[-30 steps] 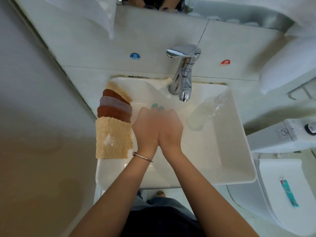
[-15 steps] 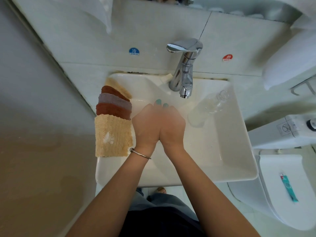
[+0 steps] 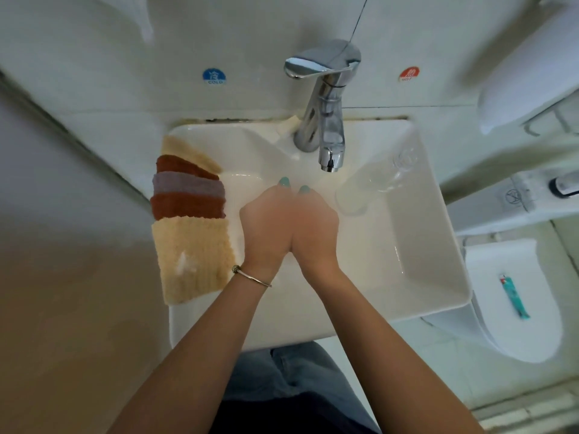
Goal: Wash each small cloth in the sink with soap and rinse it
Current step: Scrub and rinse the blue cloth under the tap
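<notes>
Small cloths (image 3: 191, 211) lay in an overlapping row along the left rim of the sink (image 3: 432, 245): a cream one at the back, then rust, grey and rust, and a larger cream one (image 3: 192, 261) nearest the front, draped over the rim with a white smear on it. We saw our left hand (image 3: 266, 227) and right hand (image 3: 315, 228) pressed side by side over the middle of the basin, backs up, fingers curled downward out of sight, two teal-painted nails showing at the far side. Whether the hands had hold of anything underneath, we could not tell. A thin bracelet (image 3: 252, 275) sat on the left wrist, just beside the front cloth. The chrome tap (image 3: 326, 120) stood at the back edge, its spout above and beyond the hands. A clear plastic bottle (image 3: 372, 183) lay tilted against the right inner wall. A bar of soap (image 3: 289, 125) rested at the back rim, left of the tap.
</notes>
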The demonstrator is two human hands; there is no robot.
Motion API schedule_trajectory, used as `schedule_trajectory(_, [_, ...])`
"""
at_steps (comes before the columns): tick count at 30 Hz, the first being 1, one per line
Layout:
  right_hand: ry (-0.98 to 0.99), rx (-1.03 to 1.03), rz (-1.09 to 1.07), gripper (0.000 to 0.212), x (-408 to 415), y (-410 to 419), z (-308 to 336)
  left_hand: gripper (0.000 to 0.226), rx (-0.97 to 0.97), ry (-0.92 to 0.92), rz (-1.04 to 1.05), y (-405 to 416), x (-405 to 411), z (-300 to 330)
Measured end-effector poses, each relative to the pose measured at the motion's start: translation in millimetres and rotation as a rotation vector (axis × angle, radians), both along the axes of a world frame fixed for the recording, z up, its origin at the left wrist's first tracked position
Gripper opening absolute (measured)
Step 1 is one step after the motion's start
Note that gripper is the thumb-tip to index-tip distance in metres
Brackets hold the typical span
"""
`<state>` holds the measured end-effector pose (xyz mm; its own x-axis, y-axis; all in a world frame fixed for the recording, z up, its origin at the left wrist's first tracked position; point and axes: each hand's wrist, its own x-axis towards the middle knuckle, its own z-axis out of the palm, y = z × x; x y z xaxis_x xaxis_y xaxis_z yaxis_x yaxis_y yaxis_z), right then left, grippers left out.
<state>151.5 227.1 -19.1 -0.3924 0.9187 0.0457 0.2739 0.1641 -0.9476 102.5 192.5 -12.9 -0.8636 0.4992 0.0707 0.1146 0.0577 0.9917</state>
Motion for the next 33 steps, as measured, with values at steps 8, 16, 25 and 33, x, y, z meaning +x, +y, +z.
schedule_trajectory(8, [-0.011, 0.015, -0.033, 0.033, -7, 2, -2, 0.034, 0.030, 0.091, -0.068, 2, -11, -9])
schedule_trajectory(16, [0.123, -0.103, 0.007, 0.040, 20, 2, 5, 0.041, 0.029, -0.001, -0.041, 4, 16, -2])
schedule_trajectory(25, [0.184, -0.248, 0.234, 0.023, 88, 55, 35, 0.074, 0.085, -0.481, -0.015, 15, 45, 22])
schedule_trajectory(33, [0.294, -0.137, 0.348, 0.020, 105, 82, 102, 0.016, 0.152, -0.171, -0.032, 26, 58, 90])
